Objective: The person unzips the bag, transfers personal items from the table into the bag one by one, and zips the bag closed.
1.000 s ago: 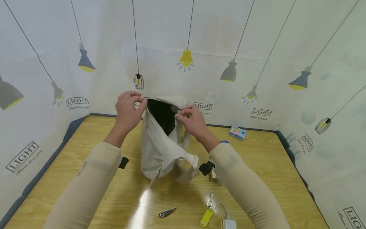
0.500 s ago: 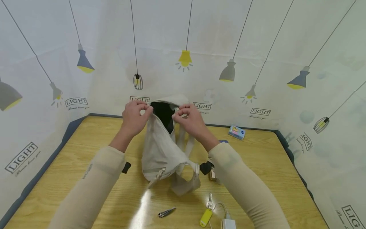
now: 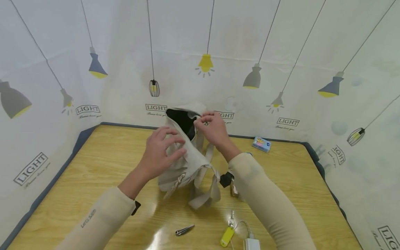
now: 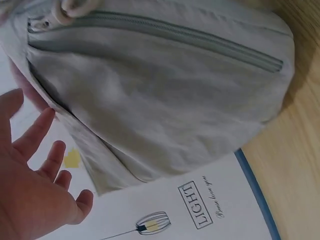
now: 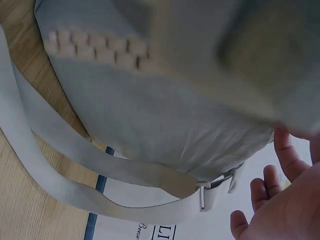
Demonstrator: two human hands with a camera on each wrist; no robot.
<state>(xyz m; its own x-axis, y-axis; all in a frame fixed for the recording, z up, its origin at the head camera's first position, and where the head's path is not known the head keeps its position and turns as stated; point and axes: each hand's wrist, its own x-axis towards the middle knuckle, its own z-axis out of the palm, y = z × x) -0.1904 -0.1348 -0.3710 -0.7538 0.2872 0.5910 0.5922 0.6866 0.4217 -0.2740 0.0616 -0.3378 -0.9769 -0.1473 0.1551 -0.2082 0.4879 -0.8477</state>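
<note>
A light beige backpack (image 3: 200, 156) stands on the table, its mouth open on a dark lining. My right hand (image 3: 215, 129) pinches the right edge of that mouth. Its fingers (image 5: 285, 150) meet the fabric rim in the right wrist view. In front of the bag's left side is my left hand (image 3: 162, 152), fingers spread and loosely bent, holding nothing. The left wrist view has that hand (image 4: 30, 185) beside the bag's zipped pocket (image 4: 155, 95); whether a fingertip touches the cloth I cannot tell. A webbing strap (image 5: 100, 185) hangs from the bag.
Toward the table's front lie a nail clipper (image 3: 185, 230), keys with a yellow tag (image 3: 227, 236) and a white block with a cable (image 3: 251, 244). A small blue packet (image 3: 261, 144) is at the back right. A shiny metallic item (image 3: 234, 191) sits partly behind the right sleeve.
My left hand has let go of the left edge of the bag's mouth and come down toward me. The right hand keeps its pinch. The bag's mouth has shifted slightly right.
</note>
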